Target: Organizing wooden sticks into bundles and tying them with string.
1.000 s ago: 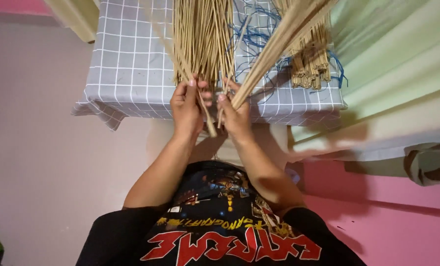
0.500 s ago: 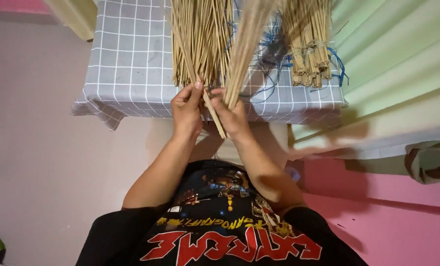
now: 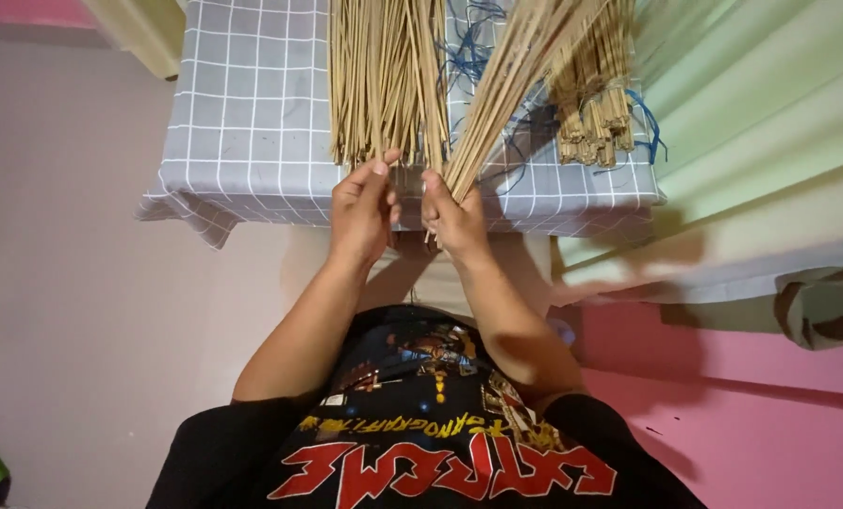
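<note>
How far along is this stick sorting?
Done: one tied bundle lies on the checked cloth. In hand: the right hand grips a fan of sticks; the left hand touches the loose pile. Left: that large pile remains untied.

Table [image 3: 252, 203] at 12 o'clock under a grey, white-gridded cloth [image 3: 242, 104] — its edge hanging at 10 o'clock. Pale mauve floor [image 3: 82, 283] at 9 o'clock; green drape [image 3: 770, 123] at 2 o'clock; pink surface [image 3: 752, 415] at 4 o'clock.
</note>
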